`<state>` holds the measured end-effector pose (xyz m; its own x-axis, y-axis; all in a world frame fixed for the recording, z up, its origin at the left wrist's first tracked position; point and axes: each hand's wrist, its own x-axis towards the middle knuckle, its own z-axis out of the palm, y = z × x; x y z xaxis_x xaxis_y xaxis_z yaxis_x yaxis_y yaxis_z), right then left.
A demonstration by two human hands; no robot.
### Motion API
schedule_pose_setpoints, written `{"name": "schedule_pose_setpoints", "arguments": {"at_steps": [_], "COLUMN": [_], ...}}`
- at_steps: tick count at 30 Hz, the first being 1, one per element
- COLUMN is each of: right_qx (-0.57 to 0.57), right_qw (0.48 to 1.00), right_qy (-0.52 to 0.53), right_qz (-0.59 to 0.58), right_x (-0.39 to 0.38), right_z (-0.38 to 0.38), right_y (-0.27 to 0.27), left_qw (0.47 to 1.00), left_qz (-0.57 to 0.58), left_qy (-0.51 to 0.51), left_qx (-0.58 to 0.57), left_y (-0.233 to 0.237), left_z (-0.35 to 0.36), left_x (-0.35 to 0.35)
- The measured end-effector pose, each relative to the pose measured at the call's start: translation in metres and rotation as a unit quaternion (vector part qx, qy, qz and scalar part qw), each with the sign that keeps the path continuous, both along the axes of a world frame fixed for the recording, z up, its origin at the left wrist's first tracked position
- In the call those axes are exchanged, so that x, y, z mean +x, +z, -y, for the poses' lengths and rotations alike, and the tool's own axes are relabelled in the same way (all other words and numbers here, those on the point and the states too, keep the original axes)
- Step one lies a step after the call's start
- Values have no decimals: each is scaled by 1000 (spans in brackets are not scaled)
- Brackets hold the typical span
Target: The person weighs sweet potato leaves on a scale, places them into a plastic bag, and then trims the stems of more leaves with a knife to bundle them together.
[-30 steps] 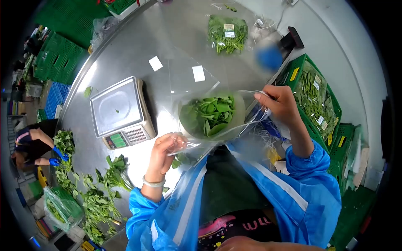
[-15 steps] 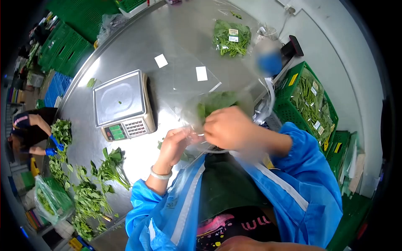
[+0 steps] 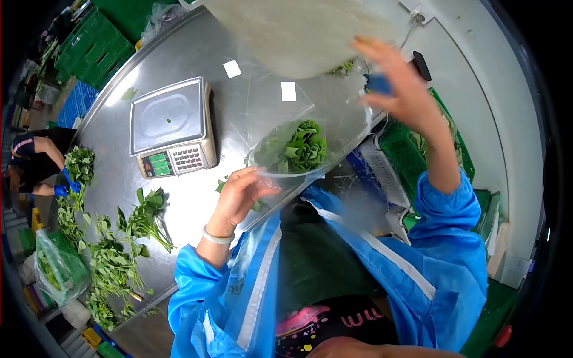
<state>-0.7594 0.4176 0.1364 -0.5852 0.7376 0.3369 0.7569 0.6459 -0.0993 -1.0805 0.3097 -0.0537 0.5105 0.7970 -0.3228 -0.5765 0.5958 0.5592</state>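
A clear plastic bag (image 3: 343,128) with leafy greens (image 3: 305,148) inside lies at the near edge of the metal table. My left hand (image 3: 239,196) is closed at the bag's near left rim, thumb and fingers pinching the thin plastic. Raised to the right, my right hand (image 3: 403,89) has its fingers apart and holds nothing I can see; motion blurs it slightly. Across the top spreads a pale translucent sheet (image 3: 298,36), too blurred to identify, hiding most of a packed bunch (image 3: 343,67) behind it.
A digital scale (image 3: 170,122) stands left of the bag. Loose leafy stems (image 3: 113,268) cover the table's left side, where a co-worker's blue-gloved hand (image 3: 70,179) touches more greens. White labels (image 3: 288,91) lie mid-table. A green crate (image 3: 412,158) stands at right.
My right hand has left the greens and moved up and right, its fingers spreading. The greens now show inside the bag. The pale sheet has appeared at the top. My left hand stays nearly in place.
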Motion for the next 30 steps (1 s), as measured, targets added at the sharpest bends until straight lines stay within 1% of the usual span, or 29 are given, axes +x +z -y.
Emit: {"name": "schedule_pose_setpoints", "arguments": {"at_steps": [1, 3, 4, 5, 6, 8, 10, 11, 12, 14, 15, 16, 18, 20, 21, 22, 23, 24, 25, 26, 28, 29, 30], "right_qx": [-93, -164, -214, -263, -266, -245, -184, -152, -121, -202, -240, -278, -301, -381, -405, -425, -430, -465, -498, -505, -480, -432, -381], "right_qw": [995, 985, 974, 951, 950, 953, 958, 962, 966, 945, 919, 889, 880, 810, 797, 784, 782, 781, 779, 777, 844, 880, 908], "right_qy": [1, -21, -67, -111, -119, -176, -157, -160, -161, -185, -223, -258, -232, -289, -300, -311, -309, -302, -293, -288, -169, -112, -56], "right_qz": [-28, -46, 38, 120, 115, 26, -156, -160, -164, -179, -219, -256, -283, -340, -333, -328, -329, -288, -244, -241, -169, -165, -163], "right_x": [6, 6, 8, 9, 8, 8, 16, 20, 26, 42, 43, 46, 78, 86, 99, 112, 121, 127, 135, 141, 148, 139, 121], "right_z": [-8, -22, -39, -52, -52, -52, -24, -2, 26, 78, 105, 129, 159, 187, 204, 217, 224, 229, 232, 231, 216, 201, 185], "right_y": [-30, -76, -95, -107, -107, -99, -72, -52, -38, -38, -48, -70, -149, -220, -278, -323, -338, -347, -356, -355, -323, -296, -269], "left_qw": [1000, 1000, 999, 998, 998, 992, 986, 986, 979, 978, 978, 976, 975, 969, 965, 962, 956, 948, 950, 951, 944, 939, 937], "left_qz": [-2, -14, -25, -50, -52, -96, -24, -22, -52, -125, -151, -175, -172, -187, -192, -197, -211, -231, -221, -212, -230, -250, -253], "left_qy": [-4, -12, -17, -33, -10, 80, 159, 152, 172, 134, 127, 122, 116, 79, 69, 59, 55, 54, 76, 99, 102, 88, 95], "left_qx": [-2, 4, 9, 20, 26, 4, 38, 69, 93, 98, 68, 38, -84, -142, -163, -180, -198, -214, -206, -201, -213, -218, -224], "left_y": [-1, 8, 10, 3, 7, 17, 33, 46, 60, 62, 53, 34, -13, -80, -115, -146, -171, -174, -176, -174, -152, -144, -145], "left_z": [2, 0, -3, -10, -18, -35, -33, -23, -6, 30, 50, 70, 105, 134, 151, 165, 178, 185, 191, 199, 198, 200, 205], "left_x": [-1, -1, 0, -2, -1, -9, -20, -24, -21, -15, -8, 2, 23, 48, 58, 66, 74, 84, 90, 95, 101, 102, 104]}}
